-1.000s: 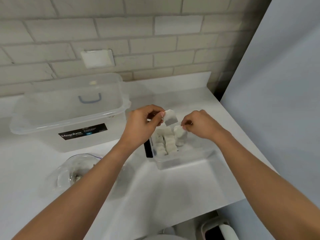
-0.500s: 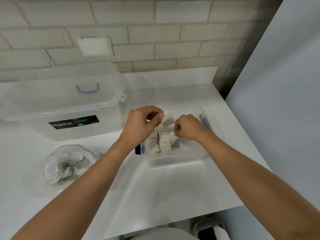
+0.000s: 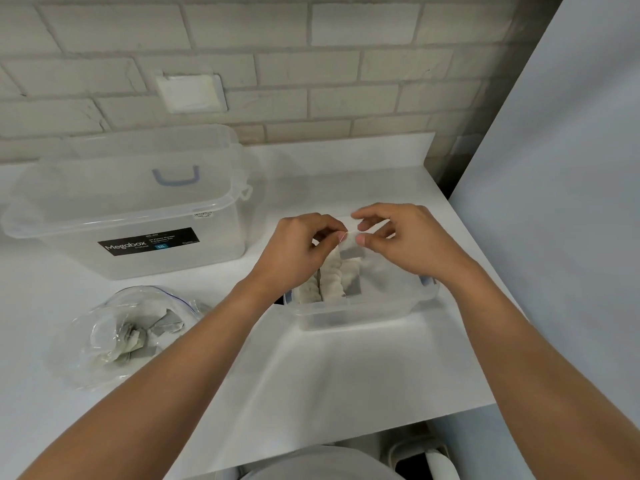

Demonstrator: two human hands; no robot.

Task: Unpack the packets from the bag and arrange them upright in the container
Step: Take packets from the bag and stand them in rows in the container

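Pretty bright, flat light from overhead, no harsh shadows. The white bench (image 3: 346,375) nearly washes out around the fingers (image 3: 362,240), with only soft grey shade below them between the forearms. The packet (image 3: 351,249) they pinch looks a bit smeary. Left of the fingers, the bag (image 3: 114,327) catches glare. Behind them, the brick wall (image 3: 277,64) lines bow from the wide lens.

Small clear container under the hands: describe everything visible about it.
The small container is a clear plastic rectangular box, open-topped, with a blue latch at its right end. It stands level on the white counter, right of the zip bag. Rows of white packets stand upright in its left part; the right part shows none. The left hand and right hand pinch one packet above it; whether they touch the box is unclear.
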